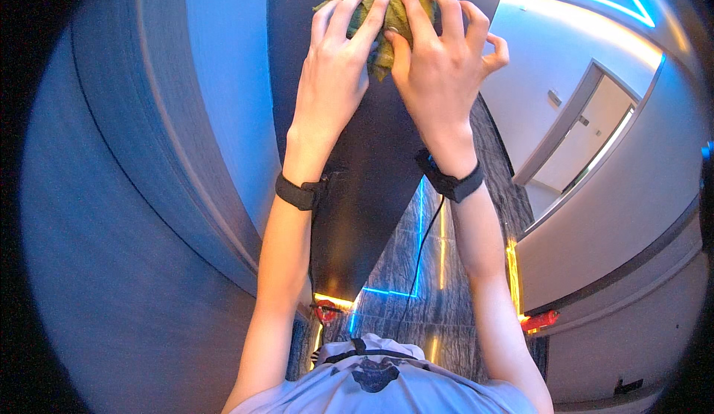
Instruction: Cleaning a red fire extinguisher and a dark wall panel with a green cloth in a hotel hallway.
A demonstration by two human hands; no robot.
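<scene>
A bunched olive-green cloth (396,17) lies against a tall dark panel (368,202), near the top of the view. Both of my hands are on it with bent, spread fingers. My left hand (337,65) grips its left side. On the right side, my right hand (438,68) has thumb and forefinger on the cloth, while its little finger sticks out to the side. My palms hide parts of the cloth's lower edges. Each wrist wears a black strap, the left band (301,193) and the right band (452,182).
A thin black cable (427,235) hangs from my right wrist toward the dark marbled floor (390,308), which shows blue and yellow light lines. Red objects lie low at the right (540,321) and below the panel (325,311). A doorway (580,129) is at the right.
</scene>
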